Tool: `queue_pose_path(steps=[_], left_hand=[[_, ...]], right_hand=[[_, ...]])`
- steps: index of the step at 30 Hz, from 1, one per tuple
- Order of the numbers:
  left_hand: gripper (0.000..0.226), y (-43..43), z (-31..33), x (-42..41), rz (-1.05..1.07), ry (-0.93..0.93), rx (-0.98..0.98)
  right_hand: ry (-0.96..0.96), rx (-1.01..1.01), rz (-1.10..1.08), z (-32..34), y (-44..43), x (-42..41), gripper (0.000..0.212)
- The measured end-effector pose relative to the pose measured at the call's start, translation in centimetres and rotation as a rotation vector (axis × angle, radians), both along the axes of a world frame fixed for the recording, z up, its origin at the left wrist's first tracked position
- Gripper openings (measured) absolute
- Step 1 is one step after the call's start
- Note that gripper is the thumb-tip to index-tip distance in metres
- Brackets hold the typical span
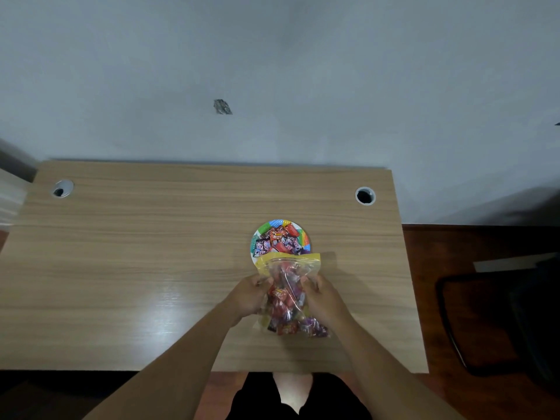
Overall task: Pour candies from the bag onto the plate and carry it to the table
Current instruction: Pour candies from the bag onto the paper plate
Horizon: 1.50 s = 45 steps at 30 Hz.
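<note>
A clear zip bag (288, 298) with a yellow top strip holds wrapped candies, mostly red and purple. My left hand (248, 295) grips its left side and my right hand (325, 298) grips its right side. The bag's mouth points away from me and overlaps the near edge of a small round plate (306, 237) with a multicoloured rim. Several wrapped candies (277, 241) lie piled on the plate. The plate rests on a wooden desk (151, 253), right of centre.
Two round cable holes (62, 188) (365, 195) sit near the desk's back corners. A grey wall stands right behind the desk. A dark chair (500, 322) stands to the right on a reddish floor. My legs show below the desk's front edge.
</note>
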<state>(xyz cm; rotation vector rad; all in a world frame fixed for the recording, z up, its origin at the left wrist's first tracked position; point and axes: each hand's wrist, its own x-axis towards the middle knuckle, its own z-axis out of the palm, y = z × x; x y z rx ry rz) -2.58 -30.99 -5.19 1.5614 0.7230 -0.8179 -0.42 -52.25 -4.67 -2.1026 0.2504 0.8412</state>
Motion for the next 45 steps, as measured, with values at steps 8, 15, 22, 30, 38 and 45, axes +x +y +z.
queue_pose_path(steps=[8, 15, 22, 30, 38, 45], left_hand=[[0.04, -0.2, 1.4, -0.2, 0.022, -0.013, -0.023], [0.034, 0.1, 1.7, -0.4, 0.074, -0.031, -0.079], [0.035, 0.1, 1.6, -0.2, 0.128, -0.045, -0.073], [0.038, 0.2, 0.7, -0.3, 0.143, -0.053, 0.06], [0.034, 0.3, 1.6, -0.4, 0.19, -0.072, -0.022], [0.041, 0.3, 1.7, -0.5, 0.224, -0.034, -0.115]], right_hand=[[0.008, 0.036, -0.042, 0.7, -0.5, -0.5, 0.04], [0.023, 0.056, -0.067, 1.5, -0.4, -0.5, 0.038], [0.072, 0.083, -0.08, 1.2, 0.0, -0.5, 0.043], [0.087, 0.094, -0.073, 1.1, 0.4, -0.6, 0.039], [0.086, 0.071, -0.107, 1.7, 0.3, -0.3, 0.019], [0.09, 0.067, -0.108, 1.4, 0.2, -0.3, 0.026]])
